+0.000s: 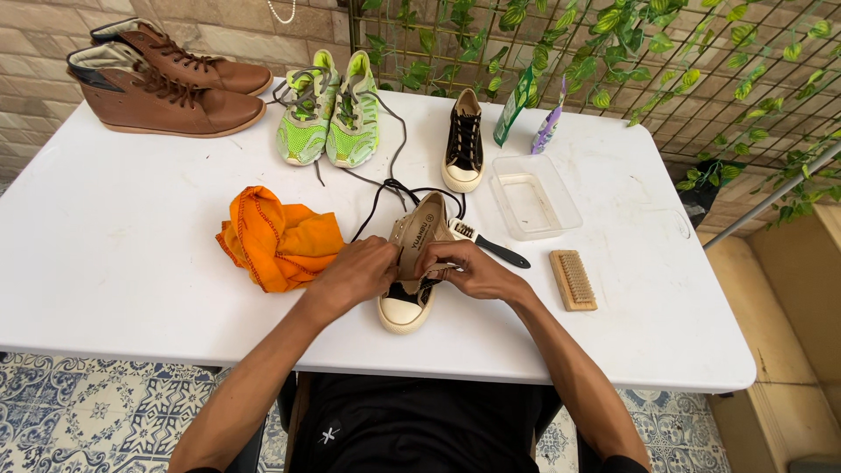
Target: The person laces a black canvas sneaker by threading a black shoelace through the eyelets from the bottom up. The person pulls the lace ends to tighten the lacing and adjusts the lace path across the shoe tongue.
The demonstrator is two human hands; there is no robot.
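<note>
Both hands meet on a black sneaker [412, 271] lying near the white table's [123, 263] front edge. Left hand [355, 276] pinches its side with curled fingers; right hand [473, 271] grips the opposite side, fingers bent. At nine o'clock sits an orange cloth [276, 241]; at three o'clock, a black-handled brush [491, 248].

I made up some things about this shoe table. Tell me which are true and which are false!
1. Both hands, left hand and right hand, are on the sneaker. True.
2. The orange cloth lies right of the sneaker. False: it lies left of it.
3. The brown boots stand at the far left corner of the table. True.
4. The wooden brush is in the plastic tub. False: it lies on the table, nearer than the tub.
5. The green shoes are blue. False: yellow-green.
</note>
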